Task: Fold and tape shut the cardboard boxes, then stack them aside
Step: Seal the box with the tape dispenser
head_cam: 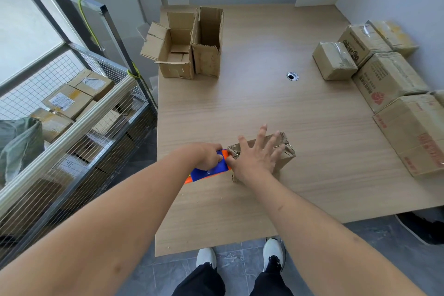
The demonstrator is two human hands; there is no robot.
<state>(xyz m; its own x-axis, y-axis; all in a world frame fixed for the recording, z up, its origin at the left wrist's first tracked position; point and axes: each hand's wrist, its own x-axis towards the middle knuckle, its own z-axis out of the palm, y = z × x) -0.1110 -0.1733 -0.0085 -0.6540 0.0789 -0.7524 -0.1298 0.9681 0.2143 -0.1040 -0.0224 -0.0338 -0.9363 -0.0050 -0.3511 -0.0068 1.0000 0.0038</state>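
A small cardboard box (287, 155) with glossy tape on its top lies near the front middle of the wooden table (264, 108). My right hand (255, 157) presses flat on the box top with fingers spread. My left hand (209, 155) grips a blue and orange tape dispenser (211, 172) held against the box's left end. Two open, unfolded cardboard boxes (176, 48) (207, 42) stand at the table's far left.
Several taped boxes (384, 79) are grouped along the table's right side. A round cable hole (292, 76) sits in the tabletop. A wire cage cart (72, 115) holding parcels stands to the left of the table. My feet are at the front edge.
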